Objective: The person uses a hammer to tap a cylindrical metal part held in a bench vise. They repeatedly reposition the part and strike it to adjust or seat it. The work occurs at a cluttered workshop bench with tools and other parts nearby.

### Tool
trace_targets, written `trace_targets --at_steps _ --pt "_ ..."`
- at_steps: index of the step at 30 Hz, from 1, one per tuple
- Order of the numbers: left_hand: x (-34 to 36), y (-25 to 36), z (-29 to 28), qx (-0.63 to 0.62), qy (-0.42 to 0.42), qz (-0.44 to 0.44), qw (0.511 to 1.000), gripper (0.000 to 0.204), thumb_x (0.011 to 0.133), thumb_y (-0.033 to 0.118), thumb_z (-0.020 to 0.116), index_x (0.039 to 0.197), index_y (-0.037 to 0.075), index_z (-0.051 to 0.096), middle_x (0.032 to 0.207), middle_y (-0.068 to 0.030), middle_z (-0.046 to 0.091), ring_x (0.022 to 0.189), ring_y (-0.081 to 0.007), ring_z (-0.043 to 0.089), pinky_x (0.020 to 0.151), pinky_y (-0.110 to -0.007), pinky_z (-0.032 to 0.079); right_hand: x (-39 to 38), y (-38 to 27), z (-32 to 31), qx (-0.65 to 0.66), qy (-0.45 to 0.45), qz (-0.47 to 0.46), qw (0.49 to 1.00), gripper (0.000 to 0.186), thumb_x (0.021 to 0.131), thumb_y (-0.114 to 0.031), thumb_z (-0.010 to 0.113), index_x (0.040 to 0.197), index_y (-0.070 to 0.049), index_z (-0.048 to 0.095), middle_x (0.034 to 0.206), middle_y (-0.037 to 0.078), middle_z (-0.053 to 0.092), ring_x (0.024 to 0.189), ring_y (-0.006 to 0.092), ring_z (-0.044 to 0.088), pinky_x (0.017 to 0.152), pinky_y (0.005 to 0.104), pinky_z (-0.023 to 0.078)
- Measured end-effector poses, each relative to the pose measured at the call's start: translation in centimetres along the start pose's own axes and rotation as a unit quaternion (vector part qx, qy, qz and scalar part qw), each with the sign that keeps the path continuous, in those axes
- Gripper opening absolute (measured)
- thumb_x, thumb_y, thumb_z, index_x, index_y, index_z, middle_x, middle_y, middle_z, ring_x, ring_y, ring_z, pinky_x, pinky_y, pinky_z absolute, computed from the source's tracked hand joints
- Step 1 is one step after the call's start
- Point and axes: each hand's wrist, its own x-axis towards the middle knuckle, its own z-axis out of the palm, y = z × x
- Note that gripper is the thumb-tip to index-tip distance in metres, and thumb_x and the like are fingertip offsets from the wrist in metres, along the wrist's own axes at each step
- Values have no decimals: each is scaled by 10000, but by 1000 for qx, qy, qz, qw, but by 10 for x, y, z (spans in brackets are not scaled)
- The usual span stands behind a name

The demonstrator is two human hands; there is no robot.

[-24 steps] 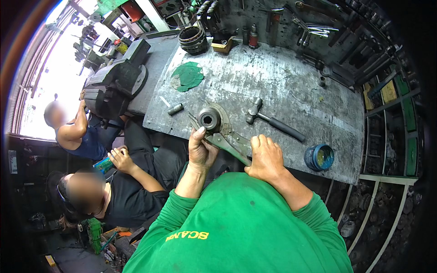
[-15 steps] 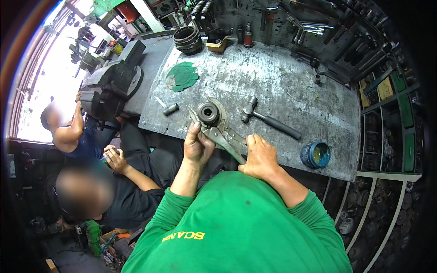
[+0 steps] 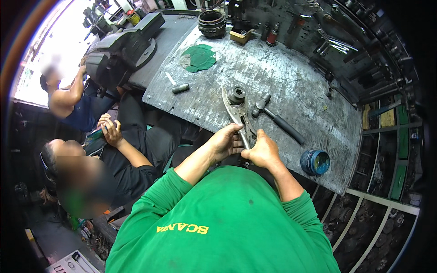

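Large locking pliers (image 3: 232, 111) reach over the table's near edge, their jaws beside and around a dark round metal part (image 3: 236, 95) with a bored centre. My right hand (image 3: 264, 151) is closed around the handle ends. At the handles' left side, my left hand (image 3: 223, 142) has its thumb against the pliers and its fingers curled below. Just right of the jaws lies a ball-peen hammer (image 3: 280, 120) with a dark grip. A short metal cylinder (image 3: 180, 88) lies to the left.
On the worn metal table (image 3: 282, 68) stand an open blue tub (image 3: 315, 162), a green gasket-like sheet (image 3: 199, 58), a dark ring-shaped housing (image 3: 212, 24) and a small box (image 3: 241, 34). A bench vise (image 3: 120, 50) is at left. Two people sit close on my left.
The pliers have swung more upright, and the round part sits farther from me. My left hand has moved from beside the jaws down to the handles. The hands are closer together.
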Motion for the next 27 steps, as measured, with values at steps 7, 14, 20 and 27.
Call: trace_targets --at_steps 7,14,20,27 --pt "-6 4 -6 -29 13 49 998 463 993 427 688 1312 99 613 1362 -148 630 1163 -303 653 1028 -487 511 5 3 5 26 -13 3 1000 812 615 -324 850 1263 89 585 1095 318 736 1068 441 734 953 474 573" --pt "13 47 -33 -81 75 193 975 401 1055 312 630 1353 48 581 1387 -165 644 1216 -339 664 1038 -506 542 -14 -2 -1 -76 19 17 997 807 620 -318 878 1257 77 578 1244 309 687 1177 445 680 1015 490 544" --pt "33 46 -33 -110 106 168 974 373 1091 299 582 1318 3 592 1234 -197 705 1116 -352 724 1000 -523 601 -19 -3 5 -130 50 -4 990 773 629 -300 878 1248 49 575 1259 251 670 1219 421 651 1037 491 538" --pt "48 43 -31 -188 52 152 969 358 1138 252 447 1283 -30 613 1157 -162 749 957 -277 767 848 -433 662 -20 1 6 -120 63 -18 991 691 638 -268 814 1201 50 570 1216 270 666 1189 449 648 1024 505 525"
